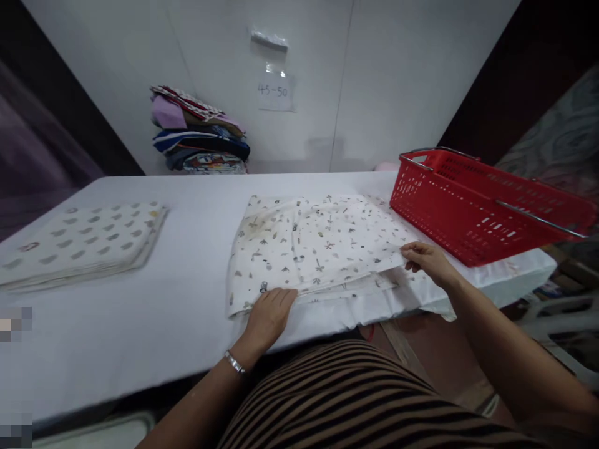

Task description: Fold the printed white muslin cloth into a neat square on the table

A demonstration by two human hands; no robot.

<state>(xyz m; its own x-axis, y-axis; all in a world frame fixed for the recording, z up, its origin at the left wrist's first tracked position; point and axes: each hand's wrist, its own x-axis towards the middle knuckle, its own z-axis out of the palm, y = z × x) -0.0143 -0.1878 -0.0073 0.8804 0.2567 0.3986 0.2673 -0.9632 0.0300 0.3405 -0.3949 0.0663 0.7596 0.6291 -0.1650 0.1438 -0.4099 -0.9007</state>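
A white cloth with small grey and brown prints lies folded on the table before me. My right hand pinches its near right corner and holds that edge slightly raised, so a lower layer shows beneath. My left hand rests flat on the near edge of the cloth, left of its middle, with the fingers stretched out. A brownish patch shows near the cloth's upper left part.
To the left lies another folded white cloth with grey shapes. A red plastic basket with metal handles stands at the right. Folded fabrics are stacked by the wall, near a paper reading "45-50". A white cover drapes the table.
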